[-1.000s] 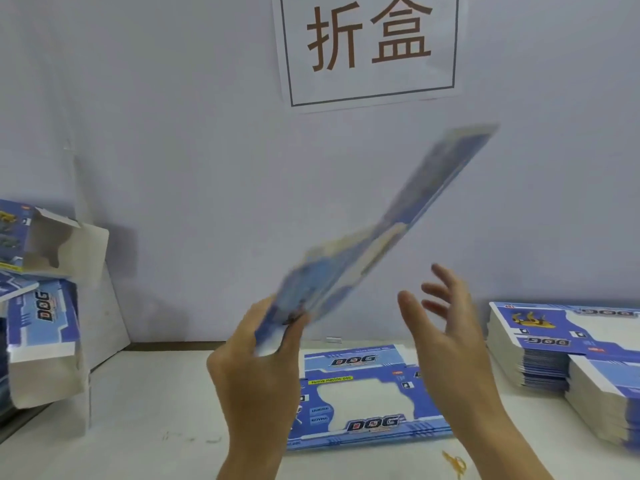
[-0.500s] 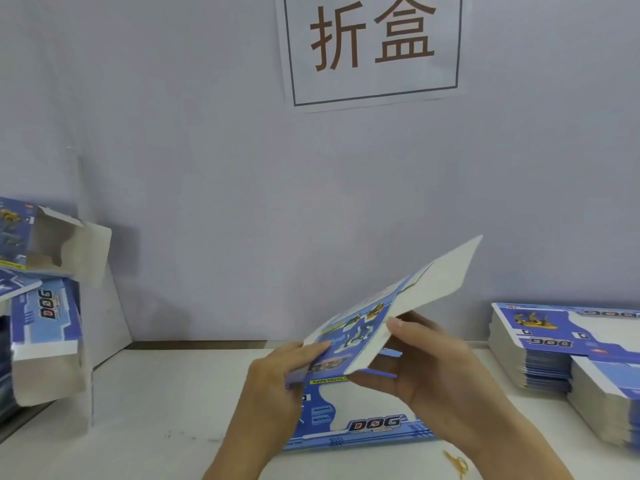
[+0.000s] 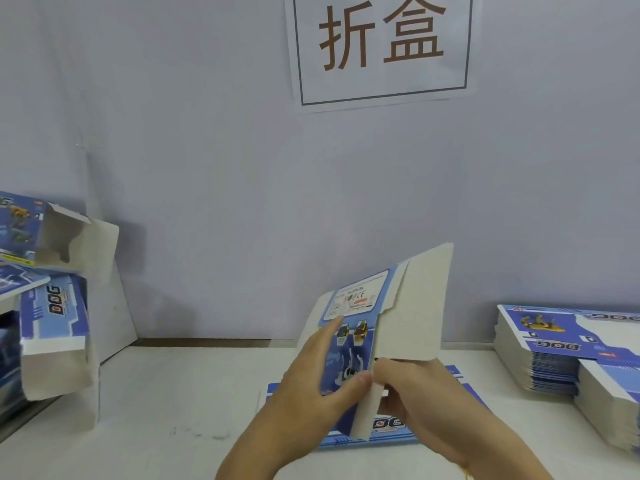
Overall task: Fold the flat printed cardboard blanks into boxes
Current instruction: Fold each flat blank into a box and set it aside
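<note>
1. The step in hand looks like the opening of one flat blank (image 3: 381, 327) into a box: it is held upright above the table (image 3: 156, 410), printed blue side toward the left, bare grey inside panel toward the right.
2. The left hand (image 3: 311, 382) holds the printed side, with its fingers laid up along the face and its thumb pressed at the fold line. The right hand (image 3: 415, 400) pinches the grey panel's lower edge at the same fold, fingers curled behind it.
3. The blank is clear of the table, just above another flat blank (image 3: 391, 434) that lies printed side up under the hands.
4. My reading is that the next move calls for pushing the two sides against each other along the crease so that the sleeve squares up, then tucking the end flaps. The fold must follow the scored line, or the panel will buckle.
5. A tall stack of blanks (image 3: 554, 358) waits at the right; folded boxes (image 3: 52, 306) are piled at the left, near a wall with a paper sign (image 3: 381, 46).
6. Hard to tell: the right hand's fingertips are hidden behind the card, so how deep they reach inside is unclear. The lower flaps of the held blank are covered by both hands. The pile at left and the stack at right are cut off by the picture's edges.
</note>
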`<state>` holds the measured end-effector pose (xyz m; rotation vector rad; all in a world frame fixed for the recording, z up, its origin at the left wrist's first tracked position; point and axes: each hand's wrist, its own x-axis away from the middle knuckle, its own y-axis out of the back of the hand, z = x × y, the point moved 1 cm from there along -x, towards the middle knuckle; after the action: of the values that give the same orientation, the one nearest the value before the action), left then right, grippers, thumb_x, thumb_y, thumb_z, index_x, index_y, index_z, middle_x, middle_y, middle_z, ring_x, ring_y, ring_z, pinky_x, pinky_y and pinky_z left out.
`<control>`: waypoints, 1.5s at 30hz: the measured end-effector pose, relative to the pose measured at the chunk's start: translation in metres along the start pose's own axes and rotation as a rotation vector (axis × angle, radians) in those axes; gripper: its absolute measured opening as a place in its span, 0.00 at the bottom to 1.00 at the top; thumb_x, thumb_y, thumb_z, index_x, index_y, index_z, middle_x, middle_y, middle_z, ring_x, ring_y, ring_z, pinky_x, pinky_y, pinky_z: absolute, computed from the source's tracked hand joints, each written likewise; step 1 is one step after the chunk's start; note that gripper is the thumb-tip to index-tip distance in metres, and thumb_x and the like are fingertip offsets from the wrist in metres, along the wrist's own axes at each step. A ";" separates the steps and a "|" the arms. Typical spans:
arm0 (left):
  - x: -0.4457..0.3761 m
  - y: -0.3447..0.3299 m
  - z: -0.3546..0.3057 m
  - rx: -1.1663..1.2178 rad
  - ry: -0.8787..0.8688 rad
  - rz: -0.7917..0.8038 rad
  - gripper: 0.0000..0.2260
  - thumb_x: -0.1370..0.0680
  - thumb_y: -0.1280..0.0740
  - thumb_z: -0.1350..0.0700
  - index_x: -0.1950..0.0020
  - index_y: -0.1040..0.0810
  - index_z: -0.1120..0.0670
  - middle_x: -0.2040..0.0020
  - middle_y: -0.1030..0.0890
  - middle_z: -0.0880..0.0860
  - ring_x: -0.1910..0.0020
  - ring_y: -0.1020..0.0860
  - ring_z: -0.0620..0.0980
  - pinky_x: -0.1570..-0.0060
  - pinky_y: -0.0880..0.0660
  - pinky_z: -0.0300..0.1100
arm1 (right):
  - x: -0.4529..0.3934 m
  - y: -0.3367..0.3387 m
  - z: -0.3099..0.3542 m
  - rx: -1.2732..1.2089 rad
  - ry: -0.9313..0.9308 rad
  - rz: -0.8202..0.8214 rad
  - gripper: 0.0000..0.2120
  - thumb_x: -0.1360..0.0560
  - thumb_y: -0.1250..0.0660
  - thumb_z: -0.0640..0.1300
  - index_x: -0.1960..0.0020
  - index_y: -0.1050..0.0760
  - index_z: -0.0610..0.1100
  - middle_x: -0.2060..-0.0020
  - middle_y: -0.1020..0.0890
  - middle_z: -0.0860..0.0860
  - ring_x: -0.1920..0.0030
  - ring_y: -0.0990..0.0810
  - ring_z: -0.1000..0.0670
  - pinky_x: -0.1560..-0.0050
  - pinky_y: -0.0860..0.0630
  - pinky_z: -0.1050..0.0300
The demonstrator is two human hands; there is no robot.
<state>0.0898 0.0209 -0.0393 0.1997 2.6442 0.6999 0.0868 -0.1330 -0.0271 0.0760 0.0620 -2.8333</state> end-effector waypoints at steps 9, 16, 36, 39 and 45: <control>0.004 0.012 -0.012 -0.251 -0.393 -0.319 0.44 0.31 0.32 0.67 0.29 0.42 0.27 0.27 0.41 0.30 0.28 0.40 0.31 0.48 0.27 0.25 | 0.009 0.003 0.007 0.208 -0.086 -0.089 0.17 0.24 0.39 0.33 0.39 0.24 0.49 0.52 0.14 0.52 0.56 0.13 0.49 0.61 0.18 0.61; 0.006 0.019 -0.020 -0.654 -0.122 -0.296 0.30 0.30 0.44 0.48 0.26 0.34 0.40 0.22 0.53 0.38 0.22 0.53 0.44 0.32 0.30 0.50 | 0.016 0.000 0.020 0.316 -0.004 -0.070 0.19 0.24 0.39 0.34 0.40 0.25 0.54 0.48 0.17 0.54 0.48 0.16 0.47 0.52 0.16 0.55; -0.001 0.010 -0.014 -0.405 -0.167 -0.521 0.35 0.22 0.38 0.68 0.22 0.43 0.39 0.31 0.33 0.43 0.52 0.28 0.31 0.55 0.29 0.29 | 0.020 -0.040 0.025 0.444 -0.073 0.022 0.24 0.20 0.35 0.43 0.27 0.36 0.57 0.42 0.23 0.57 0.46 0.19 0.50 0.52 0.16 0.56; 0.000 0.004 -0.015 -0.432 -0.201 -0.452 0.37 0.26 0.35 0.71 0.22 0.38 0.45 0.32 0.31 0.48 0.55 0.26 0.42 0.52 0.23 0.43 | 0.020 -0.045 0.021 0.482 -0.093 -0.001 0.16 0.22 0.38 0.41 0.39 0.32 0.57 0.55 0.23 0.61 0.54 0.18 0.54 0.57 0.17 0.63; 0.000 0.008 -0.011 -0.441 -0.236 -0.517 0.34 0.27 0.34 0.74 0.25 0.31 0.50 0.35 0.27 0.51 0.50 0.26 0.44 0.51 0.25 0.39 | 0.012 -0.032 0.015 0.458 -0.044 -0.154 0.13 0.20 0.39 0.40 0.45 0.36 0.57 0.57 0.30 0.63 0.60 0.28 0.59 0.69 0.28 0.70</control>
<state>0.0859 0.0234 -0.0266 -0.4762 2.1156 0.9723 0.0645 -0.1068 -0.0122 0.1119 -0.6149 -2.9411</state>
